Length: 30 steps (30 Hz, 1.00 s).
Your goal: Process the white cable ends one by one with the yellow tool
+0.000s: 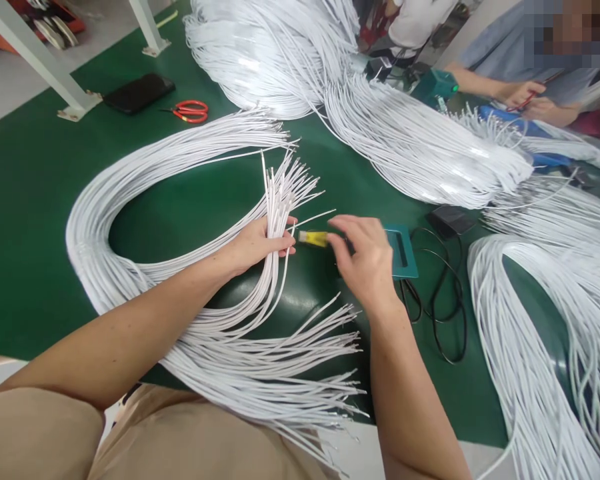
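Dozens of white cables (277, 220) stand bunched in my closed left hand (275, 243) above the green worktop (180, 207), while my right hand (357, 250), fingers partly curled, pinches a yellow strip (314, 238) just beside them.

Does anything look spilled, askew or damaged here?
Slightly untidy: some white wires run past the near edge of the green table, and one wire juts from the bunch in the left hand. I see no spill or damage.
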Tool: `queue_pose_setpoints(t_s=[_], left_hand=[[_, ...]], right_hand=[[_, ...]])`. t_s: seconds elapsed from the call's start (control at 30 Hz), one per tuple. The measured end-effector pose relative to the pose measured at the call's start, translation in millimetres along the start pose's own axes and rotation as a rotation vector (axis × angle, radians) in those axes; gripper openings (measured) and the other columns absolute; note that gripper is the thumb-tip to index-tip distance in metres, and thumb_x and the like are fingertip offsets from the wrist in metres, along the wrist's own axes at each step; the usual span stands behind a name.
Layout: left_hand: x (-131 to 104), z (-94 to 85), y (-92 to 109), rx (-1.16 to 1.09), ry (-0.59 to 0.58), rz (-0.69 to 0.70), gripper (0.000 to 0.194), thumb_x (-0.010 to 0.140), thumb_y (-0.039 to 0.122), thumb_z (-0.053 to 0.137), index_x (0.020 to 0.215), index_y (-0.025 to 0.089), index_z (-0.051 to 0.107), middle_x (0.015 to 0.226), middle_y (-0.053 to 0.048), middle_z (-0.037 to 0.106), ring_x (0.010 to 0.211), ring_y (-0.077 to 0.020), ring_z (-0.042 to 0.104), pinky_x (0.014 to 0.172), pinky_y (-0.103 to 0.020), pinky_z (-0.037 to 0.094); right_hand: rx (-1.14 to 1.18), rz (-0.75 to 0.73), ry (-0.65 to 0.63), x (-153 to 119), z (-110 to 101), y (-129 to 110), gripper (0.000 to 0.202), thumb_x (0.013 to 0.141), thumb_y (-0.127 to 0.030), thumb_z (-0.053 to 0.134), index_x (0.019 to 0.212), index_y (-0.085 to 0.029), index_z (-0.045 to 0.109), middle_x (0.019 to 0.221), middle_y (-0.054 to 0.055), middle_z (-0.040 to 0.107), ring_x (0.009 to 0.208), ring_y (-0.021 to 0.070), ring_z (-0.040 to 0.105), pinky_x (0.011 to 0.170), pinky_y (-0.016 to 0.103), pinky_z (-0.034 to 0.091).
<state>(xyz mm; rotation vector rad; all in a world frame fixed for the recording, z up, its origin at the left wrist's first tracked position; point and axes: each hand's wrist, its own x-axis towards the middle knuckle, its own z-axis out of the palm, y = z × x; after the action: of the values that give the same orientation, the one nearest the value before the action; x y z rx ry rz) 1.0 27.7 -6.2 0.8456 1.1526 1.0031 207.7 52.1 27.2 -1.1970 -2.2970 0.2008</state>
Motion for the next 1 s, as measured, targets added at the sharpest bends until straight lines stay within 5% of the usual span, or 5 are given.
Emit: queue_pose_setpoints(t_s=[0.1,0.2,0.4,0.7,1.0], left_hand=[[0,-1.5,1,-0.028,-0.062,0.013,0.035,0.069,0.025,0.077,0.098,0.013,0.062,0.075,0.001,0.063,0.064,-0.0098,0.06,0.067,-0.026,0.05],[0,-2.8,3,-0.031,-0.071,0.005,0.033,0.066,0.027,0.079,0.092,0.014,0.064,0.077,0.0,0.064,0.067,-0.01,0.058,0.071,-0.026,0.048],[-1,-4.8,4,0.013,-0.018,-0.001,0.038,0.065,0.023,0.079,0.101,0.016,0.068,0.08,0.001,0.066,0.076,-0.0119,0.062,0.08,-0.028,0.047],[-5,5.7,-3,0.168,-0.106,0.044,0.03,0.065,0.025,0.079,0.091,0.015,0.068,0.078,-0.003,0.072,0.076,-0.0197,0.068,0.077,-0.034,0.051],[-2,12.1,-10,0.025,-0.145,0.09,0.027,0.069,0.031,0.077,0.084,0.014,0.063,0.076,-0.001,0.066,0.077,-0.0155,0.065,0.079,-0.032,0.049]], right_hand=[[0.307,-0.24,-0.292,-1,0,-29,0.022,0.093,-0.026,0.049,0.096,-0.023,0.07,0.099,0.007,0.071,0.093,0.0209,0.059,0.088,0.037,0.045],[0.198,-0.322,-0.459,-6,7,-51,0.026,0.093,-0.023,0.047,0.084,-0.018,0.071,0.087,0.01,0.07,0.085,0.0219,0.057,0.082,0.037,0.044],[0.257,-0.063,-0.903,-12,8,-56,0.025,0.085,-0.019,0.056,0.061,-0.019,0.063,0.06,0.003,0.064,0.05,0.0116,0.047,0.051,0.027,0.032],[0.685,0.502,-0.101,5,16,-25,0.021,0.086,-0.042,0.055,0.085,-0.022,0.061,0.066,-0.003,0.061,0.046,0.0086,0.049,0.047,0.023,0.038],[0.953,0.576,-0.164,10,18,-28,0.022,0.073,-0.036,0.071,0.067,-0.016,0.062,0.06,-0.002,0.061,0.047,0.0064,0.045,0.044,0.021,0.033]])
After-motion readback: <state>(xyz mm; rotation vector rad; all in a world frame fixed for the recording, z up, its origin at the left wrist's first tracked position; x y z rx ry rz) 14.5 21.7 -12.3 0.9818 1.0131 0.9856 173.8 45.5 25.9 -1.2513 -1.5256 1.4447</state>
